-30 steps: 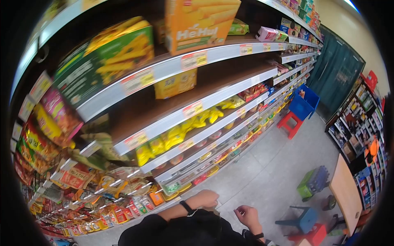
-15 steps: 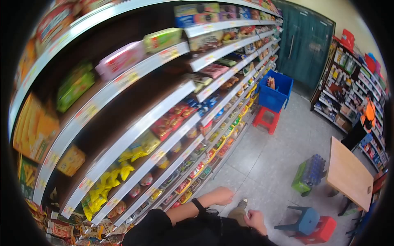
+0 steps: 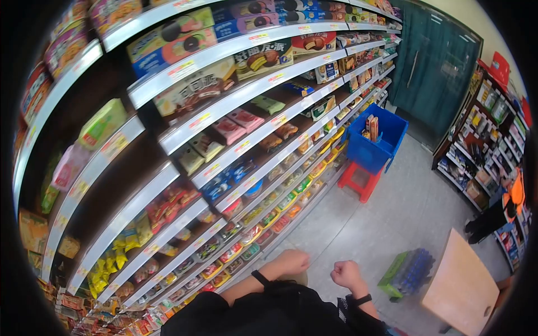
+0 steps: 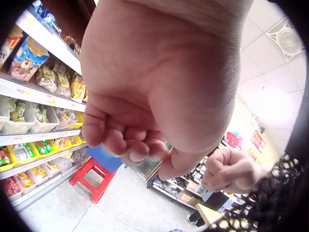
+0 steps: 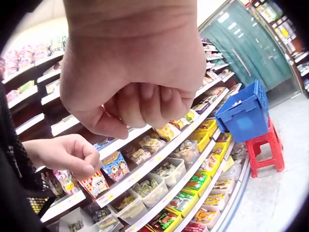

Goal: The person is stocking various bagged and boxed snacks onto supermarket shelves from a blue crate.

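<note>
In the head view the left hand (image 3: pixel 291 263) is low in front of the body, beside the lower shelves, and the right hand (image 3: pixel 346 274) is a short way to its right over the floor. Seen close in the left wrist view, the left hand (image 4: pixel 154 82) has loosely bent fingers and holds nothing. The right hand (image 5: pixel 135 72), large in the right wrist view, has its fingers bent toward the palm with nothing visible in them. Neither hand touches the shelves (image 3: pixel 193 126) of packaged snacks. A dark band circles each wrist.
A blue basket (image 3: pixel 376 137) with a few packages stands on a red stool (image 3: pixel 360 180) near the shelf end, before green doors (image 3: pixel 431 73). At the right are a wooden table (image 3: pixel 462 285), a green-and-blue crate (image 3: pixel 406 274) and a person in orange (image 3: pixel 514 196).
The head view has moved along the shelves; the large yellow snack boxes have slid to the left edge and more cookie boxes show. Both hands remain low, holding nothing visible.
</note>
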A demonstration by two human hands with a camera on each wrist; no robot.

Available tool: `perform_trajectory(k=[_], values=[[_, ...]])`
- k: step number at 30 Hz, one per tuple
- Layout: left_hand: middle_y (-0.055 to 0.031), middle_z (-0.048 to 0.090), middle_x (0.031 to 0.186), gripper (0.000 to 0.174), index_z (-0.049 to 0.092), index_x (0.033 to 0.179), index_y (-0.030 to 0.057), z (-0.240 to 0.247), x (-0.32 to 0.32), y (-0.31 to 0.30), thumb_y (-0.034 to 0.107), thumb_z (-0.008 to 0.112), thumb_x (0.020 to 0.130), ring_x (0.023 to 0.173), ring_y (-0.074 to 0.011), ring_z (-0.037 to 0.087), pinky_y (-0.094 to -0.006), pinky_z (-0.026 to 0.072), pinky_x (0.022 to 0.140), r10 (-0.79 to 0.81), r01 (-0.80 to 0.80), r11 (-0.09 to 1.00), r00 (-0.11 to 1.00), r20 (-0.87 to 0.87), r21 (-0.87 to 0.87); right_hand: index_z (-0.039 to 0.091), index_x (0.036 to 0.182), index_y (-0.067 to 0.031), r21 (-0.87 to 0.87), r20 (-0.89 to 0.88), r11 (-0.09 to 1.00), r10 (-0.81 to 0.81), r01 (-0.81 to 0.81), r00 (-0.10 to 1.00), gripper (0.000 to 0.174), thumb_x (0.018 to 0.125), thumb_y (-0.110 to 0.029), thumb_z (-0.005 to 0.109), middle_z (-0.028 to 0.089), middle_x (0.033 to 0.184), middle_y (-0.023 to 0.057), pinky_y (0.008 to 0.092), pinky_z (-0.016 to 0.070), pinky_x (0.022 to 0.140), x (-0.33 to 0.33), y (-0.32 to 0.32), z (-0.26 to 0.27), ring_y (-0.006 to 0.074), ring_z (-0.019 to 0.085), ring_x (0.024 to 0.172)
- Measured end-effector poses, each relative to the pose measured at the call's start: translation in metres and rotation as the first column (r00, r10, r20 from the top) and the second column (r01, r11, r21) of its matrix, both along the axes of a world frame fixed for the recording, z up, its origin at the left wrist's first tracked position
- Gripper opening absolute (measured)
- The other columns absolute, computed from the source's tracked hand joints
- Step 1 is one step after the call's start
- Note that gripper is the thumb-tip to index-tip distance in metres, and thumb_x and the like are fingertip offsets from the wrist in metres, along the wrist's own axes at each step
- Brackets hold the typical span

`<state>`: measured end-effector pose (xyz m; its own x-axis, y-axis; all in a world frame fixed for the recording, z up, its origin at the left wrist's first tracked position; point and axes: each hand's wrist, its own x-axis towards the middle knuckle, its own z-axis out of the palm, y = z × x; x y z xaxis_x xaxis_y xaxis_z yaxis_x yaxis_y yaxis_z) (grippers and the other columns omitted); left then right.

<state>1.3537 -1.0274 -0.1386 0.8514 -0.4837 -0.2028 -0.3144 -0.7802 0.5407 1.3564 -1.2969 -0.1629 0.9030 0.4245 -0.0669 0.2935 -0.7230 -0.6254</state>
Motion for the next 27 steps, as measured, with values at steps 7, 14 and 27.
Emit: perform_trajectory(k=[7, 14, 27], values=[[-0.0188, 0.070, 0.085, 0.020, 0.067, 0.084, 0.0061, -0.066, 0.164, -0.014, 0.026, 0.062, 0.084, 0.084, -0.0411, 0.067, -0.0525, 0.0524, 0.073, -0.009, 0.004, 0.999, 0.994, -0.112, -0.047, 0.061, 0.060, -0.0110, -0.117, 0.180, 0.976, 0.205, -0.186, 0.962, 0.014, 0.071, -0.018, 0.066, 0.061, 0.057, 0.0136, 0.0471, 0.0514, 0.054, 0.176, 0.007, -0.031, 0.0385, 0.063, 0.057], [-0.0172, 0.067, 0.094, 0.023, 0.065, 0.095, 0.0052, -0.044, 0.392, -0.042, 0.026, 0.070, 0.085, 0.094, -0.0399, 0.065, -0.0509, 0.0514, 0.078, -0.025, 0.040, 0.994, 0.990, 0.141, -0.105, 0.063, 0.059, -0.0124, -0.098, 0.093, 0.994, 0.065, -0.056, 0.994, 0.012, 0.069, -0.019, 0.067, 0.060, 0.055, 0.0130, 0.0481, 0.0514, 0.055, 0.345, -0.043, -0.007, 0.0381, 0.062, 0.055], [-0.0235, 0.056, 0.141, 0.055, 0.058, 0.135, -0.0009, 0.085, 0.651, -0.044, 0.012, 0.066, 0.082, 0.131, -0.0456, 0.050, -0.0559, 0.0387, 0.111, 0.446, -0.513, 0.822, 0.312, 0.839, -0.247, 0.065, 0.066, -0.0114, -0.065, 0.015, 0.996, 0.066, -0.065, 0.998, 0.011, 0.072, -0.020, 0.067, 0.066, 0.064, 0.0135, 0.0494, 0.0527, 0.059, 0.648, -0.091, -0.060, 0.0389, 0.065, 0.063]])
